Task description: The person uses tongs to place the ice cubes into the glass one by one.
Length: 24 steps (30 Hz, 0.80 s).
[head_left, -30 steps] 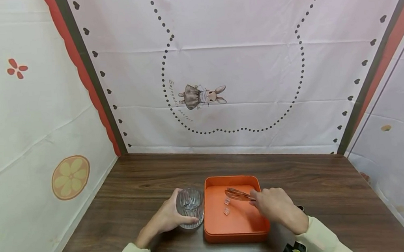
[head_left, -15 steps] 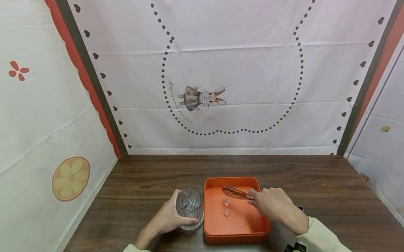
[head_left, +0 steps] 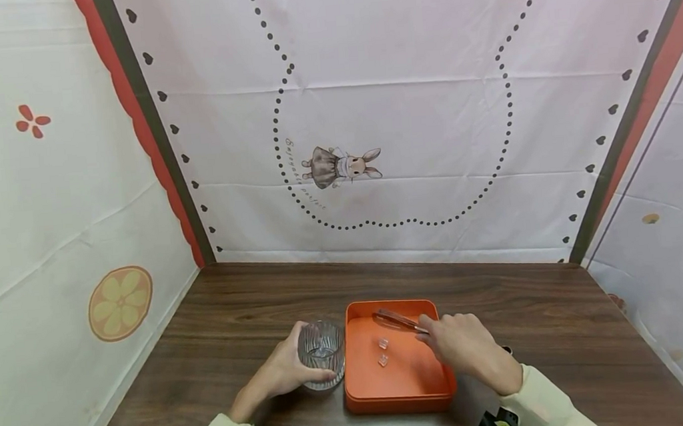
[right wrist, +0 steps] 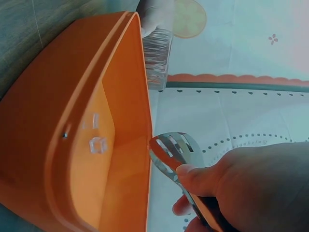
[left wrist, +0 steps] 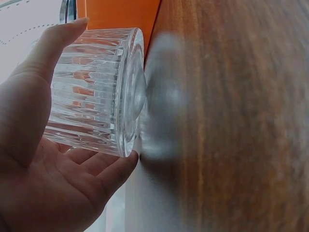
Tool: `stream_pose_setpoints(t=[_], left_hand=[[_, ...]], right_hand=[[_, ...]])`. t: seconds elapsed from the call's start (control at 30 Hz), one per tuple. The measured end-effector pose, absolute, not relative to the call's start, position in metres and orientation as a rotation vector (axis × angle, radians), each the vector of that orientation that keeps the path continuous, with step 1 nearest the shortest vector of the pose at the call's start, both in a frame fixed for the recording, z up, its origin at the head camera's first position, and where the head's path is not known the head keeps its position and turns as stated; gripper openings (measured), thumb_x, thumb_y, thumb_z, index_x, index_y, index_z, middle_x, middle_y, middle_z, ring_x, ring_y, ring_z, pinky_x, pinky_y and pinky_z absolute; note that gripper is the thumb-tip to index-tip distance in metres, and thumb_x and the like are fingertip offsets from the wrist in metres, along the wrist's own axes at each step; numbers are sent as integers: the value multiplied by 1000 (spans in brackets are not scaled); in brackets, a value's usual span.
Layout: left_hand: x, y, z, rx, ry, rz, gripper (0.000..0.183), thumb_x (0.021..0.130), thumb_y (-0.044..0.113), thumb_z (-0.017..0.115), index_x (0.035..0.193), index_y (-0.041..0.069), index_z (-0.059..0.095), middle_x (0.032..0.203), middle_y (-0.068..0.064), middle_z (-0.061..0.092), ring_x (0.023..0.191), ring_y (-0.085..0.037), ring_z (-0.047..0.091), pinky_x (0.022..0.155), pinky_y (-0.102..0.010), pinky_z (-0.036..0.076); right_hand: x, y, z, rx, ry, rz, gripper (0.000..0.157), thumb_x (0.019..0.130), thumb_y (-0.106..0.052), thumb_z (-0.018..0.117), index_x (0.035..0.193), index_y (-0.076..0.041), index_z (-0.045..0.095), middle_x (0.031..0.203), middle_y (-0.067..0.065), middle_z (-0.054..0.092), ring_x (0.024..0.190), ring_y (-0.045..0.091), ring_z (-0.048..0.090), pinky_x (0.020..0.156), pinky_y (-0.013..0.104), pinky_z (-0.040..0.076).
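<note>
In the head view, my left hand (head_left: 288, 363) holds a clear ribbed drinking glass (head_left: 322, 355), thumb on the near side and fingers on the far side. The left wrist view shows the glass's thick base (left wrist: 130, 92) close to the tabletop. My right hand (head_left: 461, 344) grips metal tongs (right wrist: 175, 151) with a slotted head, over the right side of an orange rectangular tray (head_left: 401, 399). Two small clear cubes lie on the tray floor, the farther cube (head_left: 383, 344) and the nearer cube (head_left: 383, 360). Nothing shows between the tongs' heads.
Beneath everything is a dark wood-grain table (head_left: 251, 293). The glass stands close to the tray's left wall. White printed cloth (head_left: 406, 121) hangs behind the table and along both sides. Each wrist wears a black device, such as the right wrist camera (head_left: 498, 423).
The tongs' heads have swung slightly left and toward the tray's far wall, away from the cubes. My left hand and the glass have stayed in place.
</note>
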<state>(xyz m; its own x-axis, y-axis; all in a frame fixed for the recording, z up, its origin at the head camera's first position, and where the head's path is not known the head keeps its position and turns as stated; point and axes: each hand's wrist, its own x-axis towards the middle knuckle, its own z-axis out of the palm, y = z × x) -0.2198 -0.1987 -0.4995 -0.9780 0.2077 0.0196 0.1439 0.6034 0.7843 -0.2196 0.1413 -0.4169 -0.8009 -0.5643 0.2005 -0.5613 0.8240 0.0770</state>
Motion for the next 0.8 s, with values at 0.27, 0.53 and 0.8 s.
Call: stream_pose_setpoints(t=[0.27,0.53,0.8], left_hand=[[-220,-199,-500,296,2743,1325,96,64,44,92,135,10,38,105,-7,64,95,-18,61,84,-41,50],[-218,-199,-498,275,2747,1307,99,65,44,92,139,9,36,107,-8,64,97,-20,61,86,-45,50],[-218,-199,-498,267,2750,1302,103,64,47,92,141,7,34,111,-9,63,101,-22,60,89,-47,49]], right_hand=[[-221,140,-414,909,-2756,9,27,96,-39,63,85,-18,50,49,-6,31,38,9,28,40,24,19],[-222,135,-407,925,-2685,-9,28,96,-39,63,84,-18,51,49,-7,31,39,9,29,39,25,21],[-222,130,-400,952,-2593,-24,29,96,-39,64,82,-18,50,48,-8,28,38,7,26,38,23,19]])
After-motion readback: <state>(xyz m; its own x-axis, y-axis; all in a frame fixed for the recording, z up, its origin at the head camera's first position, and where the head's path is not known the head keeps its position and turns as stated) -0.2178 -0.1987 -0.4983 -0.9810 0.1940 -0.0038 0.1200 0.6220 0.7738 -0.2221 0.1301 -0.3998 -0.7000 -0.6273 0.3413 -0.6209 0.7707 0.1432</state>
